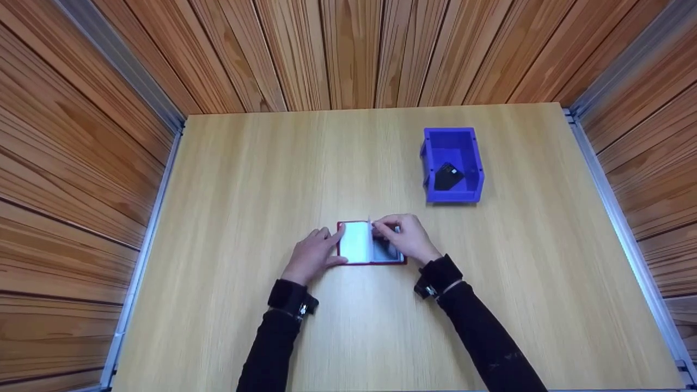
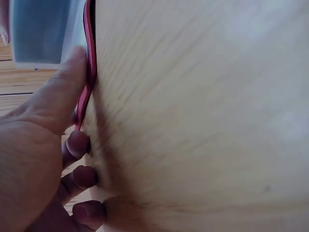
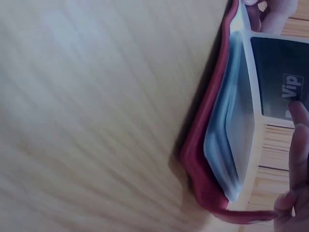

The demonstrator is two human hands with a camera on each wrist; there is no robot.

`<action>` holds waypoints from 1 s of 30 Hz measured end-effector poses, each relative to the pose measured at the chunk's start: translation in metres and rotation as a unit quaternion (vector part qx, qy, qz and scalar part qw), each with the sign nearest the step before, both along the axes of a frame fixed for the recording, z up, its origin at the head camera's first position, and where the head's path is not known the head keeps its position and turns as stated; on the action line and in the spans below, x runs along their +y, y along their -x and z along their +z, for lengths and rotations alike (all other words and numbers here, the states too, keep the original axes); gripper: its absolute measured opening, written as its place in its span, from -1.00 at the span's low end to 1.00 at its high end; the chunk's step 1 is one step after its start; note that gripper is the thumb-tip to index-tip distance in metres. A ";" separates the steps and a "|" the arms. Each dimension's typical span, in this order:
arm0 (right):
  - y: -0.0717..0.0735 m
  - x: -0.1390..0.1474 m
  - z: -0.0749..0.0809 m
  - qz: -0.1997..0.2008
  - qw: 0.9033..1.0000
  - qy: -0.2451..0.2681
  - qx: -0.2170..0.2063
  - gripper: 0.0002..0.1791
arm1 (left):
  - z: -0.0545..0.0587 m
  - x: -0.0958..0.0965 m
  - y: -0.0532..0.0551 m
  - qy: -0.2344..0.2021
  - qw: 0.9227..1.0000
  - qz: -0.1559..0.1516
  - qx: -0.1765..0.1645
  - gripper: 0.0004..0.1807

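Plank-wood walls (image 1: 354, 54), pale wood table (image 1: 245, 179). Purple-blue bin (image 1: 453, 197) back right, black card (image 1: 448, 177) inside, print unreadable. Left hand (image 1: 313, 253): thumb, index gripping open red card holder (image 1: 356, 242), table centre. Right hand (image 1: 408, 239): fingers pinching dark card (image 3: 277, 72) at clear sleeve (image 3: 253, 77), reads "Vip".

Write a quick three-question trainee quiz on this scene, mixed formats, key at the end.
1. Multiple choice: the open card holder has a cover of which color?
A) green
B) red
C) yellow
2. True or false: the bin has nothing in it.
3. Short answer: in the right wrist view, which word reads on the black card?

Key:
1. B
2. False; a black item lies inside.
3. "Vip"
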State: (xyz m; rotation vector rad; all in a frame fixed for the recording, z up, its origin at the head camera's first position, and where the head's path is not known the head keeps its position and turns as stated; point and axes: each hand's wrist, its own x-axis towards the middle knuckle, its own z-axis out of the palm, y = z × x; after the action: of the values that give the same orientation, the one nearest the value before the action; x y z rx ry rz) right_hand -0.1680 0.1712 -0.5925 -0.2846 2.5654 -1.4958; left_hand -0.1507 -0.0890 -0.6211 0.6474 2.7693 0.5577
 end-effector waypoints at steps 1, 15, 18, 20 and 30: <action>-0.001 -0.001 0.000 0.009 1.000 -0.005 0.000 -0.78 | 0.000 0.000 0.000 -0.002 1.000 0.000 -0.001 -0.05; -0.004 -0.008 -0.008 0.100 0.990 -0.097 0.030 -0.80 | 0.001 -0.002 0.004 -0.069 0.996 0.035 -0.036 0.21; -0.005 -0.008 -0.009 0.104 0.988 -0.107 0.038 -0.80 | 0.001 -0.002 0.005 -0.078 0.996 0.037 -0.037 0.29; -0.005 -0.008 -0.009 0.106 0.988 -0.107 0.043 -0.80 | 0.002 -0.002 0.005 -0.075 0.996 0.032 -0.034 0.23; -0.006 -0.012 -0.008 0.088 0.992 -0.087 0.019 -0.76 | 0.000 0.002 0.005 -0.030 0.999 0.029 -0.012 -0.02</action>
State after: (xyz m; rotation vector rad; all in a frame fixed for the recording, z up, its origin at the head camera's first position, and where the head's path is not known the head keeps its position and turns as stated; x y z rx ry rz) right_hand -0.1622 0.1595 -0.6006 -0.5051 2.6015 -1.2088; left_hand -0.1557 -0.0873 -0.6210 0.5710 2.7669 0.6572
